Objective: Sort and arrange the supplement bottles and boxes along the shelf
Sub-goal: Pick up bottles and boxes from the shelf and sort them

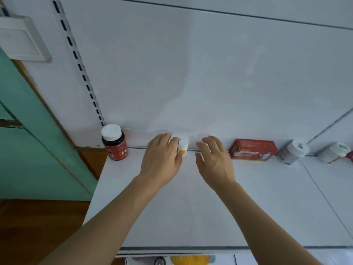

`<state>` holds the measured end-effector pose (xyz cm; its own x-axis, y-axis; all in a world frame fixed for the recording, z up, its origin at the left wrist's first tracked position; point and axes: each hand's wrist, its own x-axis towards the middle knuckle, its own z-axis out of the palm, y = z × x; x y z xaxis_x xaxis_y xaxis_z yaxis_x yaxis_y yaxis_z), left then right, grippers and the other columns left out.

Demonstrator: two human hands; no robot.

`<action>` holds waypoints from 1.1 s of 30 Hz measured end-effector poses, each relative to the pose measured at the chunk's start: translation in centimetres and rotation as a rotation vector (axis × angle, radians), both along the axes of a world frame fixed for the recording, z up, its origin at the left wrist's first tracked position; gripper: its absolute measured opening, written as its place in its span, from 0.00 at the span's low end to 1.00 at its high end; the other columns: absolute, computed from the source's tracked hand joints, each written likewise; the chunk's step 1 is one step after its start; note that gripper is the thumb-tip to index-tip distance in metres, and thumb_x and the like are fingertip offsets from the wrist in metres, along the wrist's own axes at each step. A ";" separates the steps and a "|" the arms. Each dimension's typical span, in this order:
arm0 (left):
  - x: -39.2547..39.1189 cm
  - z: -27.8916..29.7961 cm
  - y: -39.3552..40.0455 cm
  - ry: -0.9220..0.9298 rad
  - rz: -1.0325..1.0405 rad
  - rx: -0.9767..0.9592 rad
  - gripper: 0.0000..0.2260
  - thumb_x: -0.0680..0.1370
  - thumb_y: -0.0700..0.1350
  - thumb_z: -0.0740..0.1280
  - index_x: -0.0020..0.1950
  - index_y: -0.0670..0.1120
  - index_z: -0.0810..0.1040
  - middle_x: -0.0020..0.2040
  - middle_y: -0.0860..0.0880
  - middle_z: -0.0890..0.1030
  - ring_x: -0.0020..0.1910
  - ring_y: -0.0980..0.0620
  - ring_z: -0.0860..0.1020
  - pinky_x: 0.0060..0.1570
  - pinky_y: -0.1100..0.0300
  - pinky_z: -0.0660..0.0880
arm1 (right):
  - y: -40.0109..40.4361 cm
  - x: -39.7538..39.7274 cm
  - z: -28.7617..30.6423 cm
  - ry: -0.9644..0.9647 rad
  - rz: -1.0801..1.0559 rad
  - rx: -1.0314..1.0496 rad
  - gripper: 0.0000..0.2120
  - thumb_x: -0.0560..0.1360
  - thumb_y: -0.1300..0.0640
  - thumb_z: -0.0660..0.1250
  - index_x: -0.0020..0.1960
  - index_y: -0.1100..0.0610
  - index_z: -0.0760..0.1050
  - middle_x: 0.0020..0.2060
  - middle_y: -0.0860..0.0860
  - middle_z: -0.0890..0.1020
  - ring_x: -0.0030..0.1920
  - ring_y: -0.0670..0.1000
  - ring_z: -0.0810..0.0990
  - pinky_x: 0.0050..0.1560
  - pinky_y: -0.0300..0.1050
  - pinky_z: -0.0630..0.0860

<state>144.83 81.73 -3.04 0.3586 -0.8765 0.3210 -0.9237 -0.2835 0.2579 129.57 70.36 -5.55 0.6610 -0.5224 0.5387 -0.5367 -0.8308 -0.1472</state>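
Observation:
My left hand [162, 156] is closed around a small white bottle with a yellow label [183, 147] standing at the back of the white shelf [191, 207]. To the right of that bottle my right hand [214, 160] hovers with fingers spread, holding nothing. A dark bottle with a red label and white cap [114, 143] stands at the shelf's left end. A red box [253, 150] lies to the right of my right hand. Farther right are a white-capped bottle [292, 152] and another white bottle [333, 154], both against the back wall.
The white back panel [191, 73] rises right behind the bottles. A slotted upright rail [80, 67] runs down at the left. Left of the shelf are a green surface [28, 140] and brown wood [38, 226]. Items show on a lower shelf [191, 260].

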 end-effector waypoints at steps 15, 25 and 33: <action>-21.9 3.1 -6.9 -0.087 -0.293 0.027 0.24 0.79 0.54 0.61 0.72 0.45 0.69 0.73 0.45 0.69 0.73 0.43 0.63 0.71 0.47 0.64 | 0.6 -25.1 3.5 0.278 -0.536 0.173 0.32 0.79 0.39 0.50 0.75 0.58 0.63 0.74 0.60 0.66 0.76 0.60 0.60 0.74 0.58 0.60; -44.3 4.9 -11.8 -0.088 -0.496 0.114 0.27 0.82 0.57 0.54 0.79 0.48 0.57 0.79 0.46 0.57 0.77 0.45 0.54 0.76 0.49 0.53 | -0.3 -48.7 6.2 0.272 -0.724 0.371 0.35 0.81 0.35 0.45 0.80 0.53 0.45 0.80 0.54 0.51 0.79 0.56 0.48 0.77 0.52 0.49; -59.8 6.2 -20.9 -0.116 -0.681 0.116 0.26 0.81 0.58 0.55 0.77 0.49 0.60 0.77 0.47 0.63 0.75 0.46 0.59 0.74 0.51 0.56 | -5.6 -64.2 8.1 0.223 -0.909 0.361 0.33 0.81 0.36 0.45 0.80 0.53 0.49 0.79 0.53 0.54 0.79 0.55 0.50 0.78 0.51 0.50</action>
